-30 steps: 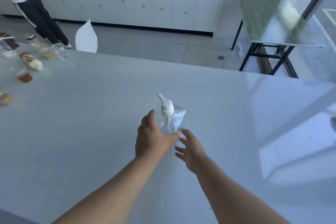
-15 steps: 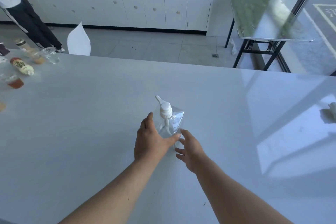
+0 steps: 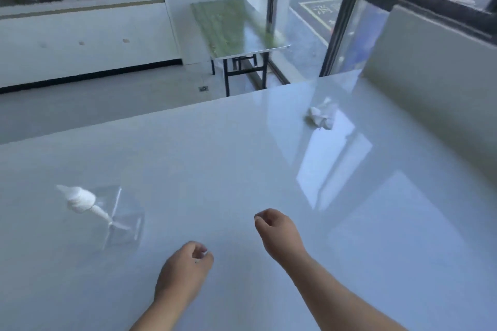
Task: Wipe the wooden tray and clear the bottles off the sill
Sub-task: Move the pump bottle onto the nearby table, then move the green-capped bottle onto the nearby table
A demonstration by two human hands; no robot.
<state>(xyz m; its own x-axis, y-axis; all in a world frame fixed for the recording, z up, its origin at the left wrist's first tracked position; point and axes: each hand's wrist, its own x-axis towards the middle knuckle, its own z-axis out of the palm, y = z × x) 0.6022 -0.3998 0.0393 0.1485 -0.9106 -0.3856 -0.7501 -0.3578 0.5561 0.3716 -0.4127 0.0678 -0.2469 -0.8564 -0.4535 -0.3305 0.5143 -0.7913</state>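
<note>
A clear square pump bottle [image 3: 115,220] with a white pump head stands on the white counter [image 3: 242,158] at the left, with no hand on it. My left hand [image 3: 185,269] hovers to its right, fingers curled in, holding nothing. My right hand [image 3: 277,234] is further right, also loosely closed and empty. A crumpled white cloth [image 3: 321,115] lies on the counter near the far right corner. No wooden tray is in view.
A low grey wall or sill [image 3: 435,67] runs along the counter's right side below dark-framed windows. Beyond the counter's far edge stand a green-topped folding table [image 3: 236,27] and white cabinets [image 3: 80,40].
My left hand has let go of the pump bottle and both hands have drawn back. The view has swung right, so the bottle now sits at the left and the cloth has come into view.
</note>
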